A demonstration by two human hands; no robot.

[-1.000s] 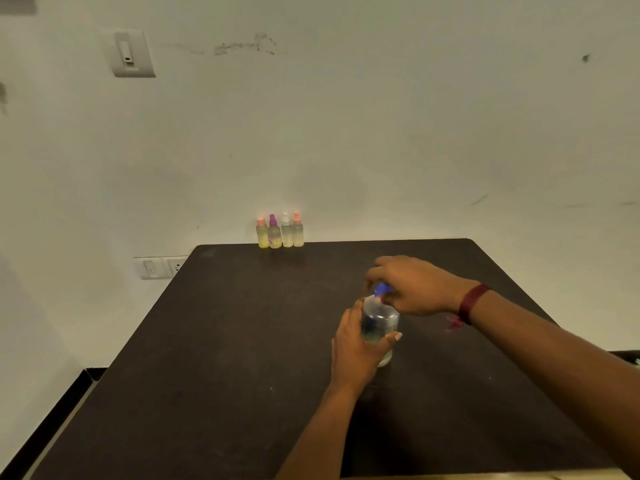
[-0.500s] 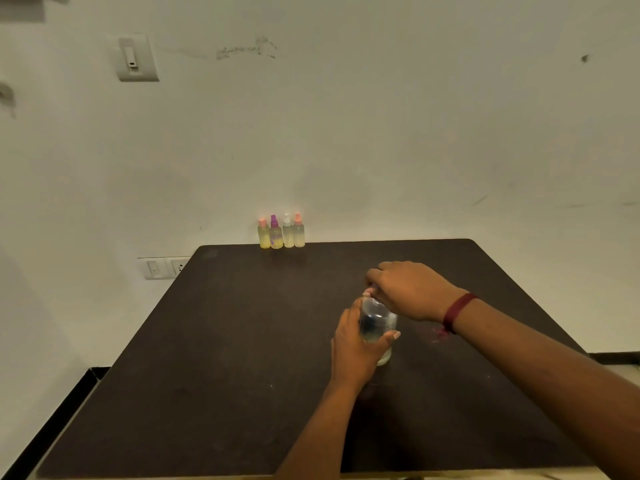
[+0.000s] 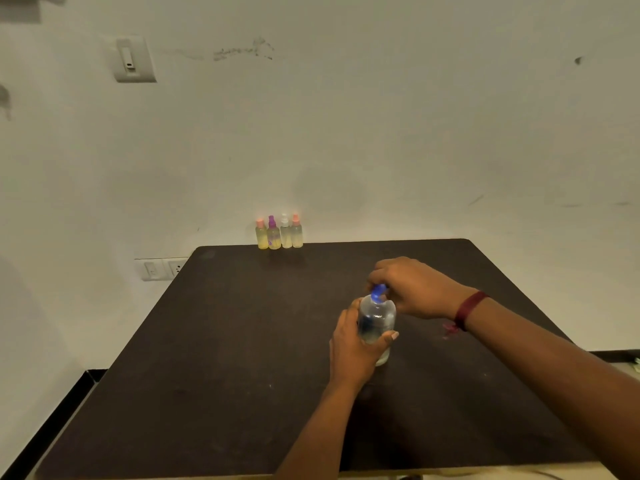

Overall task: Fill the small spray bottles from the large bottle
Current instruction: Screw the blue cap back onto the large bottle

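Dark matte flat-topped bench [image 3: 242, 341], rounded far corners. Clear rounded plastic large bottle [image 3: 377, 318] stands upright right of centre, long axis vertical, neck up, well in from every edge; left hand [image 3: 351, 351] wraps its body, right hand [image 3: 414, 289] pinches the blue cap [image 3: 378, 293] on top. Four small translucent spray bottles [image 3: 280, 234], pink, purple and white tops, stand upright in a tight row at the far edge by the wall, well apart from the hands.

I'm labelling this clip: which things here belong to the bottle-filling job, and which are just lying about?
Job: large bottle, blue cap, four small spray bottles, left hand, right hand.
Lying about: table, wall switch, wall sockets, red wristband.
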